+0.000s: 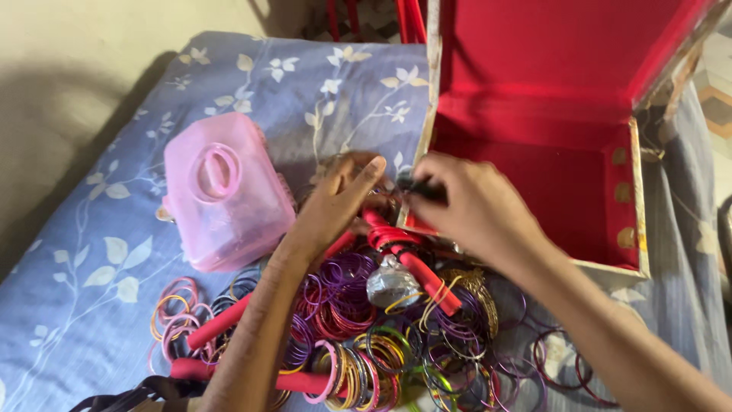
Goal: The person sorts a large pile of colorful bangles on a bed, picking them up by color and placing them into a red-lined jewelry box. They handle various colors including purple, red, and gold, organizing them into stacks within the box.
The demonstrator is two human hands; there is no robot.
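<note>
At upper right, an open red-lined box point(549, 152) runs off the top edge of the frame, its front left corner hidden behind the right hand point(476, 210), which pinches a small dark object point(418, 188) too blurred to identify. The left hand point(335, 202), at centre, curls loosely over red bangle rods point(404, 255); what it grips cannot be seen. Heaped bangles point(358, 336) are cut off along the bottom.

Red rod point(415, 267): padded, lying aslant across bangles; black item point(419, 189): small, blurred, at red-lined box's front edge.
</note>
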